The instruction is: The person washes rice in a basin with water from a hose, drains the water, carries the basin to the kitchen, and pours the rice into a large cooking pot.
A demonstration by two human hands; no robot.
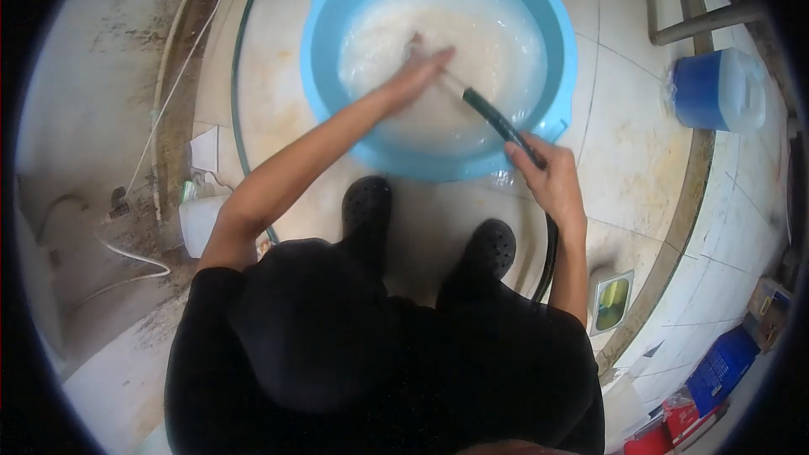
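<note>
A wide light-blue basin (313,59) stands on the floor, with cloudy, frothy, whitish water (484,42) in it. My right hand (552,181) is wrapped round a dark green hose (497,122) at the basin's near right rim. From the hose's end a stream of water (453,80) runs towards my left hand (415,76). That hand is over the water inside the basin, blurred, its fingers apart and nothing visible in them. Whether anything lies under the cloudy surface is hidden.
A jug of blue liquid (712,88) stands at the right on the tiles. Behind my left arm is a white container (199,223). A small framed opening (612,302) is in the floor at right. Blue and red packages (720,366) lie lower right.
</note>
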